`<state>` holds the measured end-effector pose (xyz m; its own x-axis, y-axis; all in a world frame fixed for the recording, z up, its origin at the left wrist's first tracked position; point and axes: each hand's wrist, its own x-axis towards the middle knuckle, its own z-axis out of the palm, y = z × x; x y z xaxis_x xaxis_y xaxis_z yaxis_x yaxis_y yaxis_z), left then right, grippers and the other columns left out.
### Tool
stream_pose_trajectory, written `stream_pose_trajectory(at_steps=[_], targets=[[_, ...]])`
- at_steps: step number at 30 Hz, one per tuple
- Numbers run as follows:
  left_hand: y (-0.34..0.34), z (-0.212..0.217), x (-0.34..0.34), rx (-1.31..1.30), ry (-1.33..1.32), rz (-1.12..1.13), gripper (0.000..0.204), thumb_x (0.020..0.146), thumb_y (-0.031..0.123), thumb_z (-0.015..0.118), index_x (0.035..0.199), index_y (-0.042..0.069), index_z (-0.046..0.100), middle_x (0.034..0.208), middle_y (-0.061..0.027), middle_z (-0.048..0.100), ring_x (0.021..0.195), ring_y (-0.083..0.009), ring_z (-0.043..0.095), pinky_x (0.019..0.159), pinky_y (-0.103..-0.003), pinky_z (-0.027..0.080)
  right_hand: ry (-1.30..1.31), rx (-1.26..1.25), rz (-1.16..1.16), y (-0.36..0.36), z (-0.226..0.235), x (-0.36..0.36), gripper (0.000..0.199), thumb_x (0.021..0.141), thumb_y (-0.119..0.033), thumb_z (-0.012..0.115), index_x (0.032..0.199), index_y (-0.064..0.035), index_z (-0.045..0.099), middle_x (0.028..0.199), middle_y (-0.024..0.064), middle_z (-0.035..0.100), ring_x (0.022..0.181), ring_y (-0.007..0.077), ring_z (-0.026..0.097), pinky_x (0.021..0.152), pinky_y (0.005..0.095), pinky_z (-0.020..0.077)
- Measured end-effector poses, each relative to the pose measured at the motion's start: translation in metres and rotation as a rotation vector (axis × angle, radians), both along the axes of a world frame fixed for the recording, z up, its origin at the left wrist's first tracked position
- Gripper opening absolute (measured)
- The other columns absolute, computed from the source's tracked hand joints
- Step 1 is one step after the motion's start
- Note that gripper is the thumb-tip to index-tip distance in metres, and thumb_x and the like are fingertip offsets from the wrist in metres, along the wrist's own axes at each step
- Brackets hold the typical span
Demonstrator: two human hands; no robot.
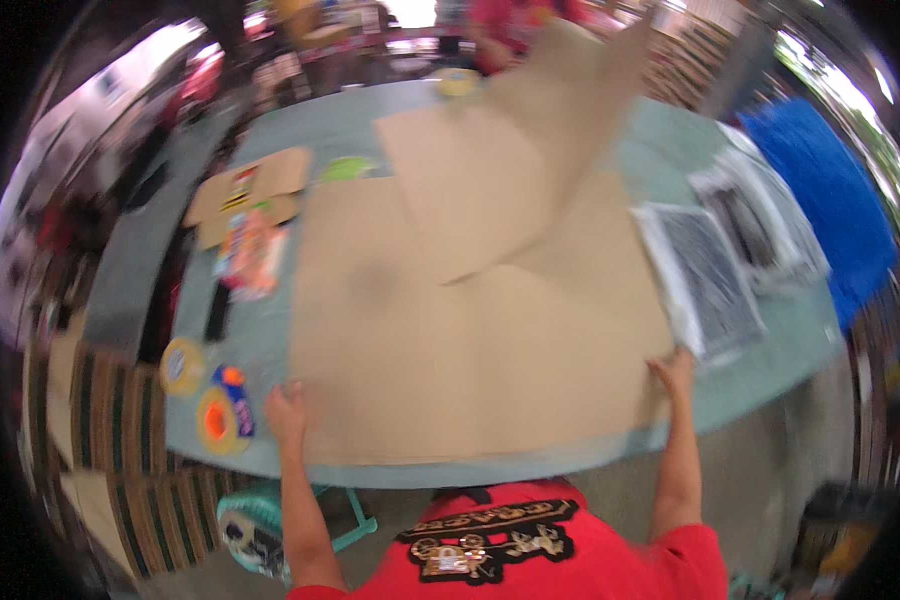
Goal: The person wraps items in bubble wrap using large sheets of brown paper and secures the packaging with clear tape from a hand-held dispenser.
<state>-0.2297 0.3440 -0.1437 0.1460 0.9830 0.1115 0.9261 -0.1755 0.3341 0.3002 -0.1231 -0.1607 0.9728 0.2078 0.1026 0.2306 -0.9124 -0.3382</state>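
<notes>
A large brown cardboard sheet (pixel 450 360) lies flat across the table in front of me. My left hand (pixel 288 410) is at its near left edge, fingers curled on the border and slightly blurred. On the opposite edge my right hand (pixel 674 372) grips the side, with the thumb and a finger over the top. Above the far half rises a folded brown flap or second sheet (pixel 570 110), tilted up and blurred by motion; whether it joins the flat sheet I cannot tell.
On the left are tape rolls (pixel 182 366), a tape dispenser (pixel 225 415), colourful packets (pixel 253 255) and a small cardboard piece (pixel 280 172). Plastic-wrapped dark panels (pixel 705 280) lie right, near a blue cover (pixel 820 190). A person in red (pixel 510 25) is across the green table (pixel 770 350).
</notes>
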Motion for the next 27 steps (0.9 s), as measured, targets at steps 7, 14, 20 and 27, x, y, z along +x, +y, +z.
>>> stream_pose_trajectory(at_steps=[7, 14, 20, 27], targets=[[-0.008, 0.016, 0.033, 0.017, 0.189, 0.077, 0.053, 0.072, 0.039, 0.064, 0.096, -0.006, 0.052, 0.097, -0.0250, 0.053, 0.089, -0.0378, 0.051, 0.077, -0.043, 0.042, 0.026, 0.174, 0.000, 0.004, 0.017, -0.046, 0.049, 0.062, -0.017, 0.065, 0.103, 0.0039, 0.049, 0.097, 0.0252, 0.054, 0.091, 0.0391, 0.053, 0.078, 0.0422, 0.0426], [0.060, -0.033, -0.021, -0.104, -0.306, 0.130, 0.048, 0.062, 0.023, 0.075, 0.089, -0.008, 0.051, 0.087, -0.0197, 0.058, 0.078, -0.0256, 0.056, 0.070, -0.037, 0.044, 0.279, 0.460, 0.303, 0.079, 0.054, -0.159, 0.021, 0.074, -0.009, 0.057, 0.093, -0.0012, 0.056, 0.074, 0.0206, 0.059, 0.066, 0.0352, 0.058, 0.061, 0.0375, 0.0471], [0.044, -0.036, 0.010, -0.256, -0.491, 0.102, 0.046, 0.062, 0.014, 0.076, 0.092, -0.009, 0.050, 0.089, -0.0167, 0.059, 0.070, -0.0228, 0.056, 0.065, -0.033, 0.046, 1.008, 1.199, 0.063, 0.056, 0.077, -0.146, 0.011, 0.074, -0.005, 0.062, 0.081, 0.0025, 0.057, 0.067, 0.0062, 0.060, 0.062, 0.0117, 0.056, 0.054, 0.0249, 0.0452], [0.023, 0.000, 0.030, -0.451, -0.850, 0.140, 0.032, 0.067, -0.004, 0.067, 0.091, -0.011, 0.046, 0.086, -0.0166, 0.057, 0.074, -0.0217, 0.056, 0.065, -0.033, 0.047, 0.832, 0.966, 0.204, 0.062, 0.084, -0.144, 0.021, 0.066, -0.015, 0.071, 0.069, 0.0002, 0.057, 0.058, 0.0030, 0.056, 0.053, 0.0080, 0.048, 0.049, 0.0250, 0.0405]])
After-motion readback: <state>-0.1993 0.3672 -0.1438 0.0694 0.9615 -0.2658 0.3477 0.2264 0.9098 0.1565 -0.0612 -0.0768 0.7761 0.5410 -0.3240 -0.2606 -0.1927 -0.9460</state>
